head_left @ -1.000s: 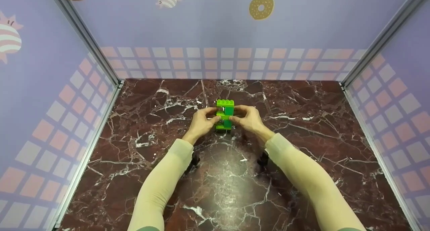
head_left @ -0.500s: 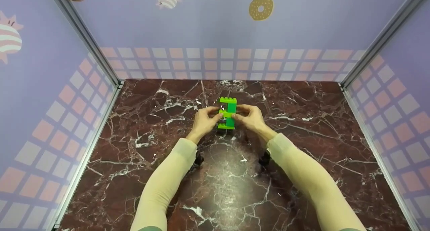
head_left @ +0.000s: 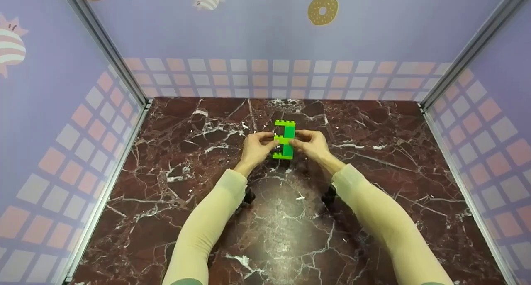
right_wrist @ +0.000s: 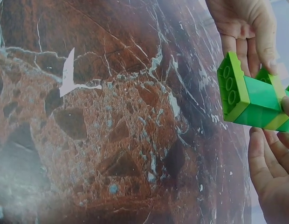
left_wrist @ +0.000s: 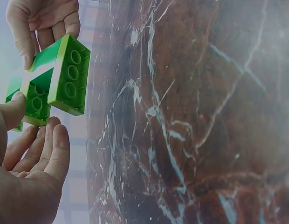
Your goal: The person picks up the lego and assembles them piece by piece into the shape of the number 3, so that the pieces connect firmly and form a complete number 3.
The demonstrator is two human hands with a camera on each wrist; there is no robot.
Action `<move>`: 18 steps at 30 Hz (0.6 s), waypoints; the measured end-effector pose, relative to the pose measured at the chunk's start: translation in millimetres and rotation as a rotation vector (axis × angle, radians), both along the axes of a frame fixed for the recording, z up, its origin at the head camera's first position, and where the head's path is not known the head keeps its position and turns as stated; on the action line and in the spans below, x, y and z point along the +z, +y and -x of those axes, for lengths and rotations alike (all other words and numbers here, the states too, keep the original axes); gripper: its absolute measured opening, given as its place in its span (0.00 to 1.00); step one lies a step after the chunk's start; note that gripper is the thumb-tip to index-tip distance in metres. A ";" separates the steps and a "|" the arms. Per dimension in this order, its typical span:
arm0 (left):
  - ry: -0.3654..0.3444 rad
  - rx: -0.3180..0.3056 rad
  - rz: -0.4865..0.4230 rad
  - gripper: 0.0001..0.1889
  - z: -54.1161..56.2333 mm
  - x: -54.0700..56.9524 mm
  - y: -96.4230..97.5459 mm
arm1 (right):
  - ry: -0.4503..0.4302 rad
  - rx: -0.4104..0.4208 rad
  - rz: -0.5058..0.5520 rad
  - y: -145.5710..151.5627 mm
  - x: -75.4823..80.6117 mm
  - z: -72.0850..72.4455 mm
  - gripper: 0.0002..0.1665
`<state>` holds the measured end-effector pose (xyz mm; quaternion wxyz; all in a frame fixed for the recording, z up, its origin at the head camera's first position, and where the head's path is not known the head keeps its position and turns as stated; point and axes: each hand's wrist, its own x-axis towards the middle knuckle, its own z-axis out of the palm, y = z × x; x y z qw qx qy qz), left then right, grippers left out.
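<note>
A small structure of toy building bricks (head_left: 289, 132) is held up in both hands, in the middle of the head view. Three lime-green bricks join two darker green ones in an E-like shape. My left hand (head_left: 254, 150) pinches the middle lime brick from the left, thumb in front and fingers behind. From the right, my right hand (head_left: 315, 149) pinches the same level, its thumb on the front face. Hollow tubes show on the underside of the lowest lime brick (left_wrist: 70, 74) in the left wrist view. The right wrist view shows the darker green brick (right_wrist: 261, 100) beside the right thumb.
A dark red marbled tabletop (head_left: 274, 218) with white veins lies beneath the hands. Purple patterned panels stand at the back (head_left: 265, 36) and on both sides, joined by grey metal corner posts (head_left: 103, 40). Dark wrist devices (head_left: 329, 195) sit under the sleeves.
Both hands have shifted slightly right with the brick structure between them. The structure has tilted, so its front face shows more squarely and the tops of its studs show less.
</note>
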<state>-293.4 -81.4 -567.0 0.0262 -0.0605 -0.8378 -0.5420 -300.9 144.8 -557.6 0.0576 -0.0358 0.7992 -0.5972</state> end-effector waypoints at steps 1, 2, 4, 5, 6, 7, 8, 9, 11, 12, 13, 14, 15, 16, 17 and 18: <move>-0.003 0.002 -0.002 0.20 0.2 -0.5 0.9 | -0.007 -0.002 0.002 0.7 -0.3 -0.1 0.27; -0.006 0.006 -0.001 0.19 0.4 -1.2 2.0 | -0.014 -0.005 0.002 1.3 -0.7 -0.4 0.27; -0.013 0.017 0.004 0.18 0.6 -2.5 4.0 | -0.024 -0.013 0.000 2.0 -1.3 -0.8 0.27; -0.014 0.023 0.008 0.17 0.4 -2.9 4.9 | -0.026 -0.018 -0.006 2.2 -1.5 -1.2 0.27; -0.013 0.029 0.012 0.17 0.2 -3.1 5.6 | -0.028 -0.023 -0.007 2.4 -1.9 -1.5 0.27; -0.014 0.033 0.015 0.17 0.1 -3.6 6.4 | -0.030 -0.027 -0.012 2.5 -2.4 -1.9 0.27; -0.014 0.036 0.016 0.17 -0.1 -4.0 7.3 | -0.032 -0.031 -0.014 2.6 -3.1 -2.1 0.27; -0.013 0.038 0.015 0.17 -0.4 -4.5 7.9 | -0.035 -0.036 -0.011 2.5 -3.7 -2.4 0.27; -0.012 0.038 0.005 0.17 -0.4 -5.7 9.1 | -0.051 -0.048 0.006 2.4 -4.6 -3.2 0.28; -0.012 0.036 -0.001 0.17 -0.2 -6.4 9.5 | -0.060 -0.057 0.014 2.2 -5.2 -3.5 0.28; -0.011 0.035 -0.008 0.17 0.1 -7.6 10.0 | -0.073 -0.064 0.027 1.9 -5.6 -3.9 0.28; -0.010 0.035 -0.015 0.17 0.4 -8.8 10.3 | -0.085 -0.072 0.036 1.7 -5.9 -4.3 0.29; 0.008 0.032 -0.025 0.18 6.3 -19.4 8.7 | -0.098 -0.083 0.045 1.5 -6.1 -4.7 0.29; 0.011 0.030 -0.034 0.18 7.6 -22.2 8.7 | -0.110 -0.091 0.051 1.3 -6.3 -5.0 0.29; 0.014 0.029 -0.042 0.18 9.8 -26.0 8.6 | -0.121 -0.098 0.056 1.0 -6.9 -5.2 0.29; 0.020 0.032 -0.042 0.18 12.6 -30.5 8.6 | -0.130 -0.104 0.062 0.9 -7.0 -5.4 0.29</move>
